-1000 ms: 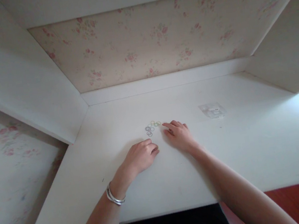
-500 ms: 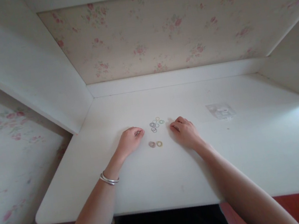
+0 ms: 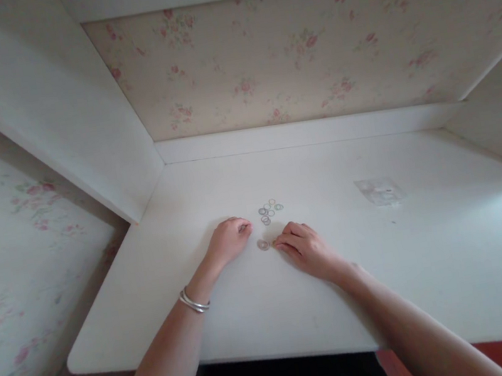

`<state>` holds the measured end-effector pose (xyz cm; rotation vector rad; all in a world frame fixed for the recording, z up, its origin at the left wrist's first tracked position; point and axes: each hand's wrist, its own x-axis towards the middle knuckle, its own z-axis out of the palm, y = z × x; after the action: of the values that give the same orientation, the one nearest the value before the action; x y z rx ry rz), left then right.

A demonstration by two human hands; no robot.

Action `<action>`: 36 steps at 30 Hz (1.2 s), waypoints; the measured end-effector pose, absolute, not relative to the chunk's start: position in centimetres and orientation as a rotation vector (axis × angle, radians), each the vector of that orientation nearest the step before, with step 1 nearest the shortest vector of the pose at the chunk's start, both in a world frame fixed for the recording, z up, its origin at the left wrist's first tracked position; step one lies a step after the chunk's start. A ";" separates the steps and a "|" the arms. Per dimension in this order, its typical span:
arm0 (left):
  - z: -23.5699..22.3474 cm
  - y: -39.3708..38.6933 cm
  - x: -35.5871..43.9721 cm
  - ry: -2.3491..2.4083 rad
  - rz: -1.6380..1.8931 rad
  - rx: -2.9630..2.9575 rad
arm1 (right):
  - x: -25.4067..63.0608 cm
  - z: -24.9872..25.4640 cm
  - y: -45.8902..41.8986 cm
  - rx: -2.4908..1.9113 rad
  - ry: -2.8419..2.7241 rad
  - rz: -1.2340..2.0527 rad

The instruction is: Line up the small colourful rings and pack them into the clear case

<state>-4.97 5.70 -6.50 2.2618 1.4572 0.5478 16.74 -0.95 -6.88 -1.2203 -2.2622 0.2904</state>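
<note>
Several thin rings (image 3: 264,212), mostly grey with a few yellowish or greenish, lie in a loose cluster on the white desk. Closer to me is a small pile of pinkish-grey rings (image 3: 263,244). The fingertips of my right hand (image 3: 307,249) are closed over the yellow rings (image 3: 274,244) just right of that pile, covering most of them. My left hand (image 3: 229,239) rests on the desk left of the cluster, its fingers curled and fingertips together. Whatever it may hold is hidden. A silver bangle (image 3: 194,301) circles the left wrist.
A clear plastic bag (image 3: 379,192) lies flat on the desk (image 3: 212,181) to the right. White panels (image 3: 71,108) rise at the left and right sides, and floral wallpaper (image 3: 258,53) covers the back. The desk's front edge is close to my body.
My right hand has moved left and toward me, from beside the ring cluster onto the yellow rings. The left hand keeps its place by the rings. The view has shifted slightly.
</note>
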 end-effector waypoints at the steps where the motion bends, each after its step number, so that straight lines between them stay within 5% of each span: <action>1: -6.5 5.7 -5.0 1.456 0.545 2.263 | 16.6 -6.9 -1.0 -1.218 -2.269 0.285; 23: -6.5 6.0 -4.7 1.413 0.625 2.198 | 17.6 -6.1 -0.4 -1.234 -2.002 0.311; 36: -4.7 10.5 2.1 1.453 0.448 2.513 | 19.0 -6.3 0.8 -1.419 -1.704 0.313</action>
<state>2.05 10.49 -4.73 2.5134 1.4527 0.4479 19.05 0.76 -6.26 -1.4193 -1.7039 0.3134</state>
